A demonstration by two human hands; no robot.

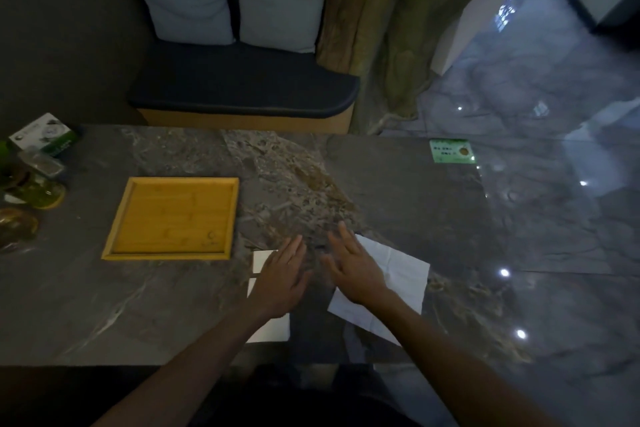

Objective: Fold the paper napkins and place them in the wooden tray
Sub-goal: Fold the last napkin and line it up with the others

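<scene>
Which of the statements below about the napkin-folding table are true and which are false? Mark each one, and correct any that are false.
1. The wooden tray holds no napkins. True.
2. The left hand lies over a white napkin with its fingers straight. True.
3. The right hand is lifting a napkin off the table. False: it is spread flat over the unfolded napkin, which lies on the marble table.
4. The tray sits to the right of both hands. False: it sits to their left.
5. A green card lies near the table's far right corner. True.
</scene>
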